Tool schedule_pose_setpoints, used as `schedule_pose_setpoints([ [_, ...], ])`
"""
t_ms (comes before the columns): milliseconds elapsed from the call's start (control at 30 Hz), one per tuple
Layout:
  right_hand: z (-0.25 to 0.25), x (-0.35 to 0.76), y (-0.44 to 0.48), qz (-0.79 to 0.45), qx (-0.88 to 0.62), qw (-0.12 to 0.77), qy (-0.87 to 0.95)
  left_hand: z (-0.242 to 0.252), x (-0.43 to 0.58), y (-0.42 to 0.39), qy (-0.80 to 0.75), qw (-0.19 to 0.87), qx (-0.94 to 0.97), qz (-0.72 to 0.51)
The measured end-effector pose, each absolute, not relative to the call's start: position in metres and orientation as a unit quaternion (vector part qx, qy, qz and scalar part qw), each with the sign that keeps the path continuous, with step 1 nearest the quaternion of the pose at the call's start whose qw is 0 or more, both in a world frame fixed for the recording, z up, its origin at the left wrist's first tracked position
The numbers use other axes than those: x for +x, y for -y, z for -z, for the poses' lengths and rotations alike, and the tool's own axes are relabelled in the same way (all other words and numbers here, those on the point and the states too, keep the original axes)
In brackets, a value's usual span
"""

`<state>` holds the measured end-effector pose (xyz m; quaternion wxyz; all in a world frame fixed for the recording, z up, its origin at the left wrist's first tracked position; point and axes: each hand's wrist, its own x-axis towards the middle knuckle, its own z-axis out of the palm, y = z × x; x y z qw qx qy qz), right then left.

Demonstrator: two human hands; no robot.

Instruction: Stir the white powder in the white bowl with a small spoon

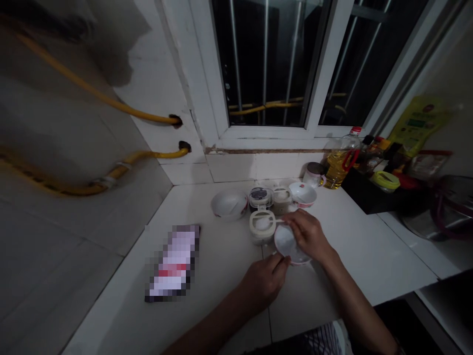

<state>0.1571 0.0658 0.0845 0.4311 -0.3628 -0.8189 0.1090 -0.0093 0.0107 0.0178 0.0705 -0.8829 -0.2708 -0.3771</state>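
Note:
My left hand [269, 277] is closed on the near-left rim of a small white bowl [286, 240] with a pinkish edge. Above that bowl, my right hand [306, 232] pinches the thin pale handle of what looks like a small spoon [281, 220]. The handle points left to a seasoning jar [262, 235] with a cream rim and white contents; the spoon's far end is hard to make out. Two similar jars stand just behind, a dark-filled jar [259, 197] and a paler jar [282, 199]. The bowl's right side is partly hidden by my right hand.
A wide white bowl [229, 204] stands left of the jars, another bowl [305, 195] behind. A lidded glass mug [314, 173], an oil bottle [338, 165] and a dark condiment rack [364, 190] line the back right. A blurred-out phone-like object [173, 261] lies left on the counter.

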Motion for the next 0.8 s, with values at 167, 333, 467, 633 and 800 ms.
schedule_pose_setpoints([
  [167, -0.089, 0.159, -0.06, 0.023, -0.3, 0.341, 0.891, -0.018, -0.009, -0.01, 0.274, 0.073, -0.882, 0.375],
  [333, -0.093, 0.171, -0.058, -0.103, -0.408, 0.444, 0.791, -0.017, -0.01, -0.01, 0.275, 0.063, -0.886, 0.368],
  [467, -0.086, 0.191, -0.061, -0.226, -0.489, 0.462, 0.705, -0.021, -0.01, -0.009, 0.278, 0.063, -0.885, 0.367],
  [633, -0.081, 0.215, -0.066, -0.22, -0.507, 0.376, 0.744, -0.02, -0.012, -0.01, 0.271, 0.061, -0.887, 0.369],
  [800, -0.083, 0.209, -0.064, -0.145, -0.481, 0.268, 0.822, -0.014, -0.012, -0.01, 0.275, 0.054, -0.886, 0.37],
])
